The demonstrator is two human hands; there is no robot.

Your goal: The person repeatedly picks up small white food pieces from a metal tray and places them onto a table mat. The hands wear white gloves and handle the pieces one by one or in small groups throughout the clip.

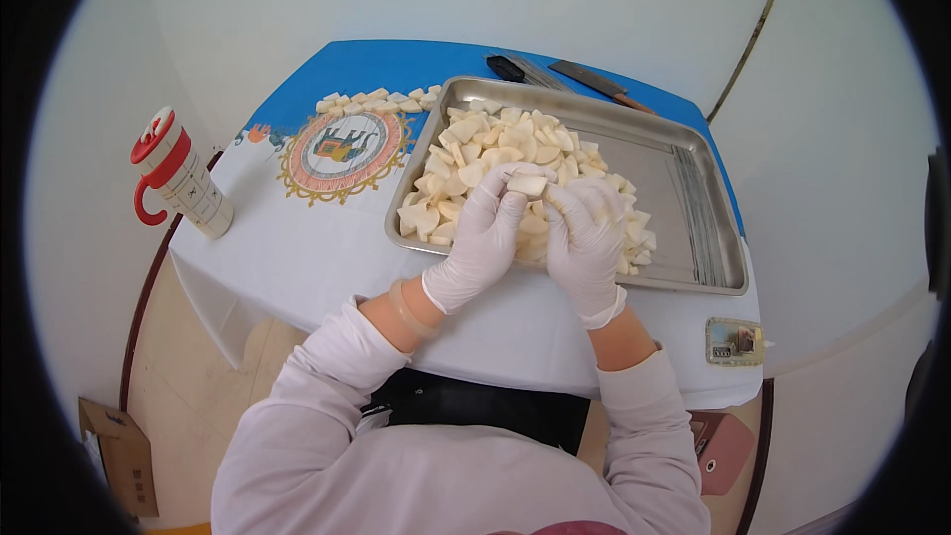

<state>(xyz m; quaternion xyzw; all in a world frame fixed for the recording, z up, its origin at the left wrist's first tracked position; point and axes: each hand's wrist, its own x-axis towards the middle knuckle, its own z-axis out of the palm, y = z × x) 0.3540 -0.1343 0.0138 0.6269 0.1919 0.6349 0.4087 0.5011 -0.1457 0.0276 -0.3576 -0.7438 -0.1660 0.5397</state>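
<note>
My left hand, in a thin white glove, grips a pale, cut vegetable piece between thumb and fingers. Close against that piece's right end are the bent fingers of my gloved right hand. Whether something thin lies between those fingers is hidden. Both hands are above the near side of a shallow stainless-steel tray. A large heap of similar cut pieces fills the tray's left and middle. Along its right end lies a bundle of thin metal skewers.
Rows of cut pieces lie left of the tray. Behind it are a cleaver, more thin skewers and a black object. A red-lidded tumbler stands far left. A phone-like cased object lies near the right edge.
</note>
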